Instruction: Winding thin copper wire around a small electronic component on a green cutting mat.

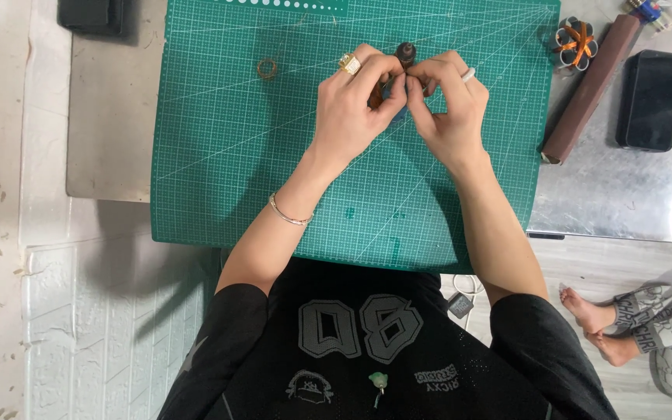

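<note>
My left hand [351,109] and my right hand [449,105] meet fingertip to fingertip over the far part of a green cutting mat [235,155]. Between them they pinch a small object [406,56] with a dark brown rounded top and a bit of blue below; most of it is hidden by my fingers. The left hand wears a gold ring and a thin bracelet, the right a pale ring. A small brown ring-shaped piece [267,68] lies on the mat to the left of my hands.
The mat lies on a metal table [624,194]. At the right lie a long brown stick [589,89], a black phone [651,99] and a small orange-and-silver rosette [576,43]. A dark box [91,15] sits at far left. Another person's bare feet [596,323] rest on the floor at lower right.
</note>
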